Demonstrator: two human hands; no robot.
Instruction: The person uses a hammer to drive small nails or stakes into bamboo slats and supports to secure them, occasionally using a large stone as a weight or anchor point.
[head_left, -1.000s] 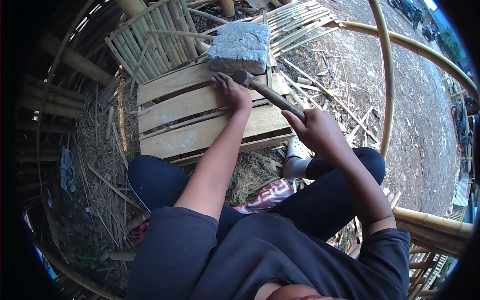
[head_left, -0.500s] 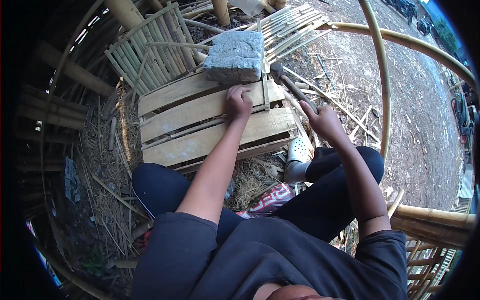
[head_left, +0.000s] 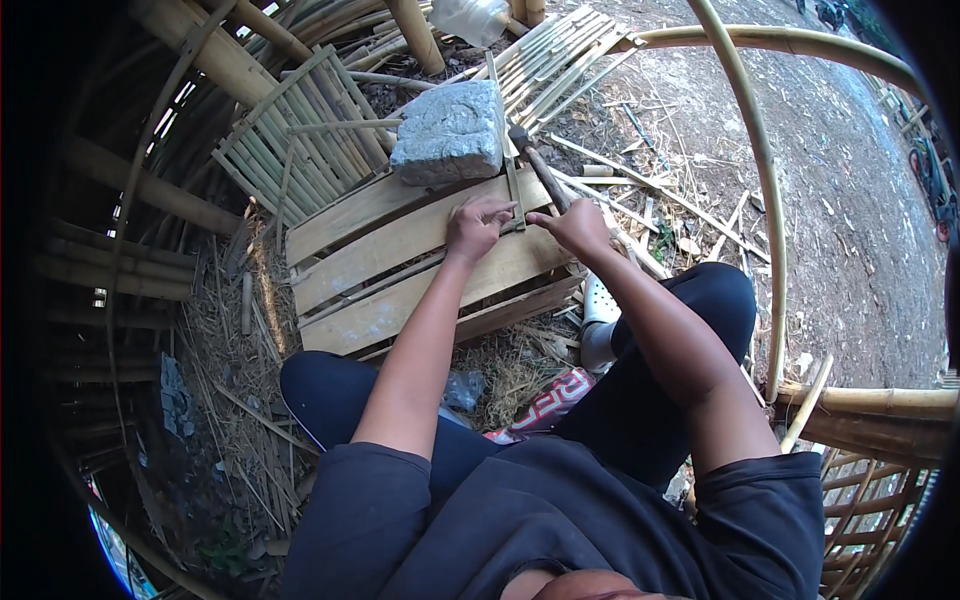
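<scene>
A hammer (head_left: 545, 172) with a dark head and wooden handle is in my right hand (head_left: 583, 230), whose fingers wrap the handle while one digit reaches toward a thin bamboo strip (head_left: 513, 183). My left hand (head_left: 478, 230) is closed, its fingertips close to the lower end of that strip. Anything small between them is too hard to make out. The strip lies across a low slatted wooden bench (head_left: 375, 258), running up beside a rough grey stone block (head_left: 447, 140). That block rests on the bench's far side.
Left of the block leans a bamboo slat panel (head_left: 300, 135); another slatted piece (head_left: 565, 65) lies beyond it. A curved bamboo pole (head_left: 765, 200) rises at the right. Bamboo scraps and straw litter the ground around a red and white bag (head_left: 555, 400).
My right hand has come down and left with the hammer, close to my left hand. The left hand's fingers have moved to the strip's lower end. The view has shifted slightly.
</scene>
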